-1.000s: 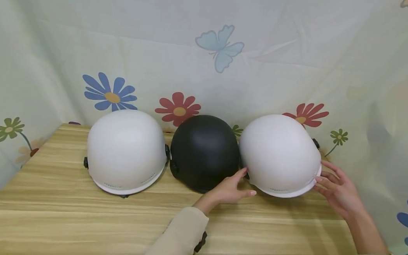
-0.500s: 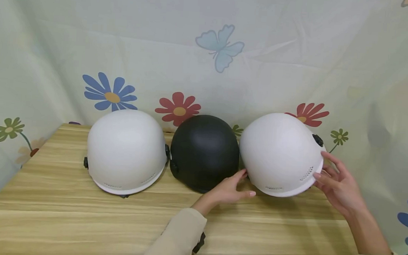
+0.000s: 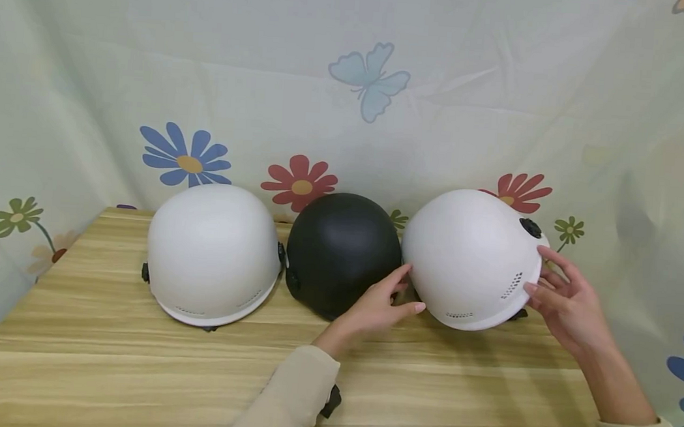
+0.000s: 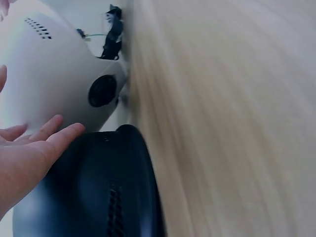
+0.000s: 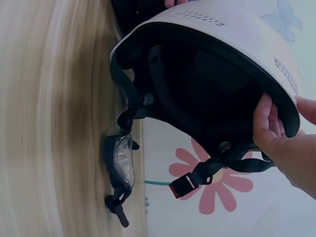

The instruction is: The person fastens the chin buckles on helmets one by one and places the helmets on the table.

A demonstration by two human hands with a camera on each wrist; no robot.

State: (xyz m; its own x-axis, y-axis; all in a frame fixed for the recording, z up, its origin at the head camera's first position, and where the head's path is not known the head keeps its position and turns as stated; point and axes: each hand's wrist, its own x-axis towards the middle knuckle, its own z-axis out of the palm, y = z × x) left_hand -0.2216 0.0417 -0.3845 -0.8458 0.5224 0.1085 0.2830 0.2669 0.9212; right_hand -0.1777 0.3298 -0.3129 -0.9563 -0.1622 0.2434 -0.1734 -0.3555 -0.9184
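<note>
The right-hand white helmet (image 3: 468, 260) is tilted, its near right rim raised. My right hand (image 3: 571, 312) grips that rim; the right wrist view has the fingers inside the dark shell and the thumb outside. Below the opening, a black chin strap with a buckle (image 5: 185, 185) dangles, and a strap part with a clear piece (image 5: 123, 160) lies at the tabletop. My left hand (image 3: 374, 307) has its fingers spread, fingertips right at the helmet's left side, in front of the black helmet (image 3: 339, 252). In the left wrist view a round black fitting (image 4: 102, 91) shows on the white shell.
Another white helmet (image 3: 210, 251) stands at the left, so three helmets form a row along the back of the wooden table (image 3: 132, 370). Close behind them hangs a flowered curtain (image 3: 237, 102), which also borders both sides.
The right-hand white helmet has tilted and turned, its right rim rising and more of its side fitting showing. My right hand has moved slightly up with it; my left fingers have shifted up a little.
</note>
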